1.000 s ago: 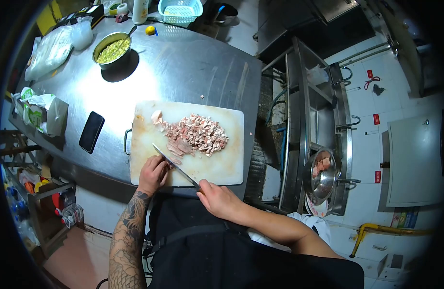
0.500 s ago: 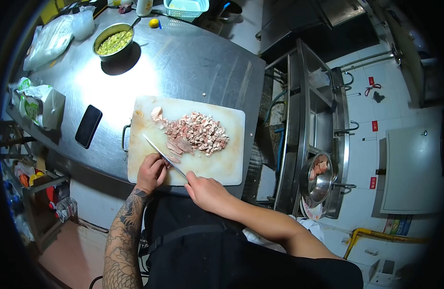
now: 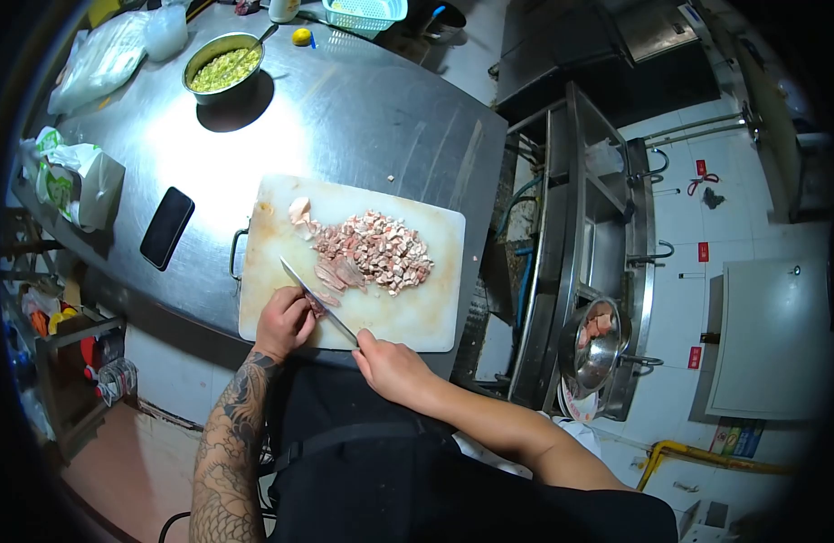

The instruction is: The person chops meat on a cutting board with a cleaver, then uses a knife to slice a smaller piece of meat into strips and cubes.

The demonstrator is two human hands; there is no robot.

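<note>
My right hand (image 3: 387, 364) is wrapped round the handle of a kitchen knife (image 3: 301, 282), whose blade slants up and left over the white cutting board (image 3: 417, 326). Close against the blade, the bent fingers of my left hand (image 3: 286, 320) press on a piece of meat (image 3: 318, 306), mostly hidden by fingers and blade. Just beyond the knife lie thin meat slices (image 3: 337, 273). They border a heap of diced meat (image 3: 377, 251), pink and white. A pale lump of fat (image 3: 299, 211) rests near the board's far left part.
On the steel table (image 3: 345, 118) are a phone (image 3: 167, 228), a bowl of chopped green food (image 3: 222, 71) with a spoon, plastic bags (image 3: 105, 63), a yellow lemon-like thing (image 3: 301, 37) and a light-blue basket (image 3: 367, 13). A metal bowl (image 3: 594, 362) with meat stands at the sink at right.
The whole view has shifted slightly. Both hands stay near the board's front edge, and the knife remains beside my left fingers with only a small change of position.
</note>
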